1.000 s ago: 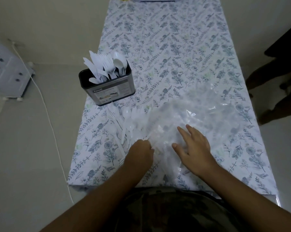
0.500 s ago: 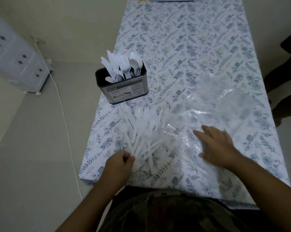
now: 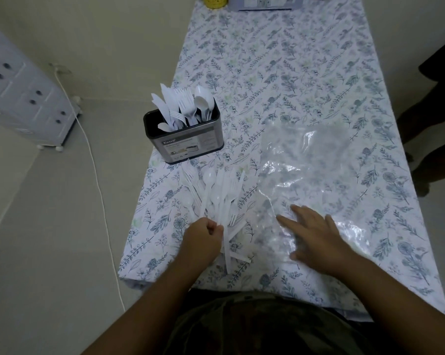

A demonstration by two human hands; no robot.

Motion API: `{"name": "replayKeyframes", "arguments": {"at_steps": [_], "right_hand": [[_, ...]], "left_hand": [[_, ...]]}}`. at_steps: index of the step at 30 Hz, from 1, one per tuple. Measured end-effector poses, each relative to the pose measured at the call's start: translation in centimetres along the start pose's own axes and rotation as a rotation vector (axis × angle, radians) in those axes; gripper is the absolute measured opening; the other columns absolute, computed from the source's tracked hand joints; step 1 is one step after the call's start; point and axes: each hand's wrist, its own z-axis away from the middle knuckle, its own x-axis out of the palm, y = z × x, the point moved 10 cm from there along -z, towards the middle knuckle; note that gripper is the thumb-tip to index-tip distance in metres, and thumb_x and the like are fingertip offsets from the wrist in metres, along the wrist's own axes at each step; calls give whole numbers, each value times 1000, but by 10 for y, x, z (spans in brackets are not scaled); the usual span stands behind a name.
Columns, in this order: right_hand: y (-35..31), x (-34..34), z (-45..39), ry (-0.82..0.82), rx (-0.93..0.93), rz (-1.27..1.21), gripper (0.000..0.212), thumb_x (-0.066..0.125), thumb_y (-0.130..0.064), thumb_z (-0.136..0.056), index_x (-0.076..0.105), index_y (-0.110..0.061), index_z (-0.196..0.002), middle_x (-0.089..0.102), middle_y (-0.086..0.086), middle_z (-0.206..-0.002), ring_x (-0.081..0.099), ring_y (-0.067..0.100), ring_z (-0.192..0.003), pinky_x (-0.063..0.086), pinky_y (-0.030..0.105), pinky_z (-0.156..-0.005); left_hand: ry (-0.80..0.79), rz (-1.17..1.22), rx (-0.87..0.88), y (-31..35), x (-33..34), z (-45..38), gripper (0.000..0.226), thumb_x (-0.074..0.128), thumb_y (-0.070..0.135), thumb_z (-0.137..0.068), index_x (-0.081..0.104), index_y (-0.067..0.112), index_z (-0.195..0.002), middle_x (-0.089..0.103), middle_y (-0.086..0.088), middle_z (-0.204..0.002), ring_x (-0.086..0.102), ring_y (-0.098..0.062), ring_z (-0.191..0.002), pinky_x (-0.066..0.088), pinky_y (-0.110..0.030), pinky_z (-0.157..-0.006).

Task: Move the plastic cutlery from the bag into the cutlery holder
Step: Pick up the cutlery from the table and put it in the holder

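Observation:
A fan of white plastic cutlery [image 3: 217, 198] lies on the tablecloth just in front of the cutlery holder [image 3: 188, 143], a dark metal tin that has several forks, spoons and knives standing in it. My left hand [image 3: 202, 242] is closed around the handle ends of the fanned cutlery near the table's front edge. The clear plastic bag [image 3: 306, 180] lies flat and crumpled to the right of the cutlery. My right hand [image 3: 316, 237] rests palm down on the bag's near part, fingers spread.
The table [image 3: 306, 62] carries a floral cloth. A yellow object [image 3: 215, 1] and a flat packet [image 3: 263, 2] sit at its far end. A white drawer unit [image 3: 24, 98] and a cable [image 3: 98, 190] are on the floor at left. A person's legs [image 3: 431, 129] stand at right.
The cutlery has slid out of the bag to the left and now lies fanned on the cloth. My left hand pulled back with the handles; my right hand stayed flat on the bag.

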Motion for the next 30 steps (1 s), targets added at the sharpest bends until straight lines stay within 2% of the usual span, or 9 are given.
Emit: {"name": "replayKeyframes", "arguments": {"at_steps": [4, 7, 9, 11, 15, 18, 21, 25, 30], "right_hand": [[3, 0, 13, -72, -4, 52, 101, 77, -39, -82, 12, -49, -158, -3, 2, -171, -5, 26, -157, 1, 54, -125], [-15, -13, 13, 28, -30, -207, 70, 72, -52, -85, 42, -48, -148, 32, -5, -155, 27, 23, -147, 22, 46, -120], [-24, -29, 7, 177, -13, -499, 43, 67, -48, -91, 59, -43, -134, 55, -10, -128, 52, 19, -124, 43, 39, -104], [-35, -36, -1, 201, 54, -744, 26, 64, -36, -97, 64, -38, -123, 63, -7, -106, 62, 15, -98, 49, 26, -82], [-62, -48, -9, 145, 111, -1022, 21, 62, -39, -98, 69, -30, -116, 71, 1, -102, 66, 10, -89, 51, 23, -74], [-84, -45, -9, 40, 97, -1135, 22, 62, -41, -98, 70, -24, -109, 76, -2, -97, 70, 6, -81, 50, 20, -66], [-84, -38, -10, 65, 159, -1226, 17, 61, -30, -100, 73, -19, -107, 76, 3, -84, 72, 15, -80, 58, 36, -76], [-44, -34, -7, 187, 311, -1223, 22, 50, -20, -104, 71, -16, -100, 61, 5, -72, 59, 21, -65, 50, 37, -64], [-19, -16, -8, 197, 283, -927, 25, 49, -26, -104, 72, -28, -96, 71, 3, -88, 62, 20, -72, 45, 32, -65]], "left_hand": [[-2, -4, 32, 6, 2, 3, 24, 63, 27, -95, 54, 21, -74, 53, 8, -66, 49, -4, -59, 35, -19, -55], [1, 7, 62, 15, 6, 5, 24, 63, 27, -95, 54, 22, -74, 53, 9, -66, 49, -2, -59, 34, -16, -53], [21, 12, 86, 22, 6, 8, 20, 64, 29, -95, 59, 19, -78, 56, 8, -69, 51, -1, -60, 35, -13, -52], [74, 23, 104, 26, 1, 12, 18, 65, 30, -94, 63, 17, -82, 60, 7, -71, 53, 0, -61, 36, -9, -51], [141, 44, 185, 36, -10, 18, 16, 67, 34, -93, 67, 18, -87, 64, 8, -77, 58, 0, -68, 39, -9, -56], [-2, -10, 349, 56, 7, 26, 12, 68, 34, -92, 67, 23, -88, 61, 14, -77, 57, 3, -68, 40, -7, -59], [-136, -112, 468, 66, 29, 38, 18, 66, 39, -92, 68, 21, -93, 58, 14, -81, 54, -1, -72, 44, -15, -68], [-60, -208, 286, 23, 15, 27, 35, 55, 50, -95, 58, 22, -74, 57, 4, -73, 55, -11, -67, 52, -33, -66], [68, -178, 224, -17, 5, 14, 25, 65, 40, -90, 52, 23, -77, 48, 6, -84, 47, -11, -80, 42, -22, -69]]}}
